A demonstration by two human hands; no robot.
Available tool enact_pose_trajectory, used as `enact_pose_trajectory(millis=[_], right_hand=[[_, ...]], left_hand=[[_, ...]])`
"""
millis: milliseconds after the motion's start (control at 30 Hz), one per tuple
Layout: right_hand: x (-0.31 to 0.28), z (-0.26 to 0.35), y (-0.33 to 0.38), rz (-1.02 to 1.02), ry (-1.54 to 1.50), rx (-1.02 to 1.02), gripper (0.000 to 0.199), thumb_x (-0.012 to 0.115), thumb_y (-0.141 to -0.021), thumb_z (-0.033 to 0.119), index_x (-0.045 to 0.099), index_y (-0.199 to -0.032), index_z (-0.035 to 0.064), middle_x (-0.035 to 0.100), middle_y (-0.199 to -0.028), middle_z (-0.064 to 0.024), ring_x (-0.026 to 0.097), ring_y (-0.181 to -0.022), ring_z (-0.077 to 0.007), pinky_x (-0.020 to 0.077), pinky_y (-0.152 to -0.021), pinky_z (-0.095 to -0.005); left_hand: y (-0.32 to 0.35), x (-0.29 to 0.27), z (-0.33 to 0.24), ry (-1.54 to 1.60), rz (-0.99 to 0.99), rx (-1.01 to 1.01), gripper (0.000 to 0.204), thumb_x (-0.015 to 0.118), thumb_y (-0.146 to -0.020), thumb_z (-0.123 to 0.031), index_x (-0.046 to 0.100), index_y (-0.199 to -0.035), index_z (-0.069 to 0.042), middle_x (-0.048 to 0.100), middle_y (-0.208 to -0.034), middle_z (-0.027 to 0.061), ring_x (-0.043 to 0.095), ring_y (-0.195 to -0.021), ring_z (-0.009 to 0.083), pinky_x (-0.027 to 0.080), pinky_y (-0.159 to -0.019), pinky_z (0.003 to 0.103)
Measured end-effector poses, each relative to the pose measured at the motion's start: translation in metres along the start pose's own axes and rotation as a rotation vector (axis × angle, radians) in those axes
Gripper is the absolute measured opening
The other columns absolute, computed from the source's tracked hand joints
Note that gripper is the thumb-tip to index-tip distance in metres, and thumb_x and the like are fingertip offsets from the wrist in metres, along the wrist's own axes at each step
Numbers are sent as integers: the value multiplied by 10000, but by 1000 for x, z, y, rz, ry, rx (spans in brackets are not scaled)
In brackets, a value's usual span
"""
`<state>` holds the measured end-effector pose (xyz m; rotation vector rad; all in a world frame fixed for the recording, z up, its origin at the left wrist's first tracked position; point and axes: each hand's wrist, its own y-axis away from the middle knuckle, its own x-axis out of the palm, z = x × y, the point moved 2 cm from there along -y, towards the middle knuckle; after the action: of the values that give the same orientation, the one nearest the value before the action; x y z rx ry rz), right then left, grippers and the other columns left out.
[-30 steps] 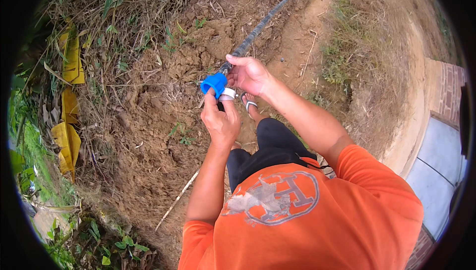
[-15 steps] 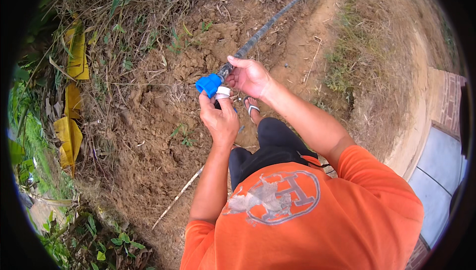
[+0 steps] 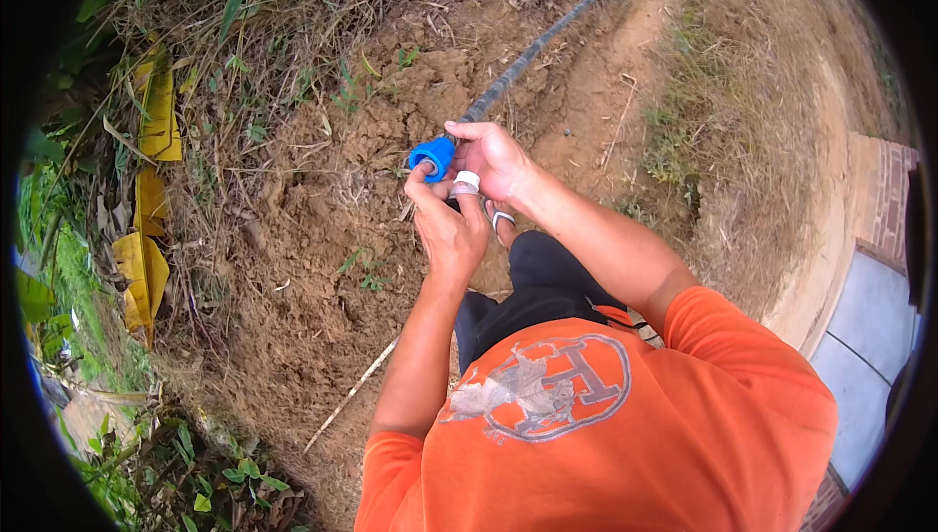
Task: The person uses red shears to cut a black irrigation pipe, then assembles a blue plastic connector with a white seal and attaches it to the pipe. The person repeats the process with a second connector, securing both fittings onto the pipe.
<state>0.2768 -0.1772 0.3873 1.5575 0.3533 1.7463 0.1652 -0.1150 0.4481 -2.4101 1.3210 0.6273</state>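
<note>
So, going left to right: yellow dried leaves [image 3: 147, 239] lie in the weeds, then bare clumpy dirt [image 3: 293, 268]. The left hand [image 3: 449, 229] is closed around a white tape roll [image 3: 466, 181], fingertips touching the blue pipe fitting [image 3: 432, 156]. The right hand [image 3: 493, 156] pinches that fitting where the black hose [image 3: 547, 39] ends, I think; it's small.

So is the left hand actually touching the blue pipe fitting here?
Touching. The head view shows the left hand with its fingers pressed against the blue fitting at the end of the black pipe.
</note>
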Motion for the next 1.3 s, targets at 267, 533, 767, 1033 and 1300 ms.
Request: enact_pose_trajectory(millis=[267, 533, 767, 1033, 1300], right_hand=[[7, 3, -1, -33, -7, -90, 174, 629, -952, 290, 587, -1009, 130, 655, -914, -60, 578, -817, -197, 441, -700, -346], [11, 6, 3, -93, -43, -85, 279, 694, -944, 332, 587, -987, 78, 626, -863, -85, 591, -741, -229, 491, -654, -388], [8, 7, 4, -70, -138, -43, 218, 712, -927, 238, 601, -903, 52, 612, -809, -100, 604, -722, -269, 509, -681, -466], [-13, -11, -19, -179, -203, -273, 171, 749, -880, 147, 627, -914, 32, 646, -836, -85, 622, -745, -218, 503, -692, -380], [-12, -12, -12, -304, -166, -302, 115, 729, -846, 90, 648, -888, 21, 629, -795, -77, 612, -696, -214, 478, -609, -395]], left_hand=[[5, -19, 2, -63, 86, 32, 763, 604, -920, -7, 170, -1540, 94, 660, -764, 143, 645, -671, 256, 507, -674, 370], [-6, -4, 5, 91, 131, -12, 692, 608, -911, -32, 275, -1499, 122, 696, -801, 175, 696, -701, 319, 533, -682, 420], [-16, -7, 6, 330, 226, -187, 577, 582, -980, -55, 337, -1468, 130, 706, -802, 115, 660, -699, 161, 539, -676, 316], [-8, -23, 23, 606, 52, -424, 80, 588, -1000, -36, 514, -1003, -7, 710, -813, 128, 628, -652, 112, 509, -595, 250], [-3, -18, 22, 655, -44, -499, 63, 600, -997, -38, 569, -1015, 14, 706, -799, 105, 611, -634, 91, 494, -576, 233]])
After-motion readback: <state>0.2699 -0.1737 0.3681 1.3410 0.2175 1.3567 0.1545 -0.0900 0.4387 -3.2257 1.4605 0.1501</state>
